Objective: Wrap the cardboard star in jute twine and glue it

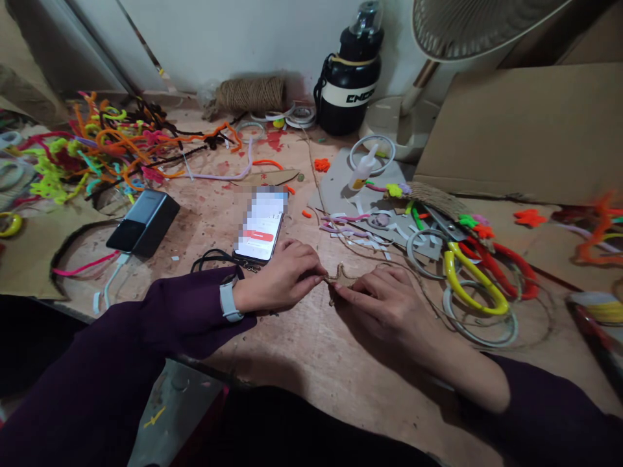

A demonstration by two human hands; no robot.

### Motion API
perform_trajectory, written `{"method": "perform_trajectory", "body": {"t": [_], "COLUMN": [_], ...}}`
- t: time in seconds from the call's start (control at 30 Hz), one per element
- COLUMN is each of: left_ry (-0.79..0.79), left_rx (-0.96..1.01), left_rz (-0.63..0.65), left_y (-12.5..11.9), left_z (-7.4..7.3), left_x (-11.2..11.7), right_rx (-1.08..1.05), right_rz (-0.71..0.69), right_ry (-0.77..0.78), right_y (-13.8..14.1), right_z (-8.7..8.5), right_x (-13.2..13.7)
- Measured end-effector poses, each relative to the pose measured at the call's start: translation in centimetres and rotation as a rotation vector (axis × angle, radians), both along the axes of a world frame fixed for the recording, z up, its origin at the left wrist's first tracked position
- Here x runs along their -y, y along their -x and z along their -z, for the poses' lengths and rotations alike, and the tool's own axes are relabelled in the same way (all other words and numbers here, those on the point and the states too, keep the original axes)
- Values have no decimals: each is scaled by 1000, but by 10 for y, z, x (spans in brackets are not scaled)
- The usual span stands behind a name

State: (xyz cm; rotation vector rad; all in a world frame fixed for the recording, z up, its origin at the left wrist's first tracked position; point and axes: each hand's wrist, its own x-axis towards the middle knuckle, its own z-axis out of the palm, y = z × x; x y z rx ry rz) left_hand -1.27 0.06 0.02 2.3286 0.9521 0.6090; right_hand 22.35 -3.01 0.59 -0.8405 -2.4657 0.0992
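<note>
A thin brown piece of jute twine (342, 274) bends upward between my two hands, just above the wooden table. My left hand (287, 275), with a light watch on the wrist, pinches one end of it between thumb and fingertips. From the other side, my right hand (389, 305) is closed with its index finger and thumb on the same twine; its other fingers are curled under. Close behind my left hand lies a phone (260, 227) with a lit screen. A loose strand of twine trails past my right hand toward the scissors.
Scissors with yellow and red handles (474, 279) lie among rings at right, near a glue bottle (364, 170). Tangled pipe cleaners (121, 143) cover the back left, beside a power bank (146, 220). A twine roll (250, 94), black bottle (349, 81) and fan (413, 117) stand at the back.
</note>
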Motion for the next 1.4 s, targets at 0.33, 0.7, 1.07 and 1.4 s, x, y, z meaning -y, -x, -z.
{"method": "perform_trajectory", "body": {"t": [0.33,0.7,1.07,1.4], "left_ry": [-13,-54,-24,-12], "left_rx": [-21,-14,-30,-63], "left_rz": [-9,-15,-67,-163], "left_y": [-1,-1,-2,-11], "left_z": [1,4,3,4], "left_x": [2,4,7,11], "right_rx": [28,105,99,101], "right_rz": [-5,5,1,-5], "right_ry": [-11,-88,-68,-79], "right_y": [1,6,5,3], "right_z": [-1,-5,-6,-4], "right_x": [0,3,3,1]}}
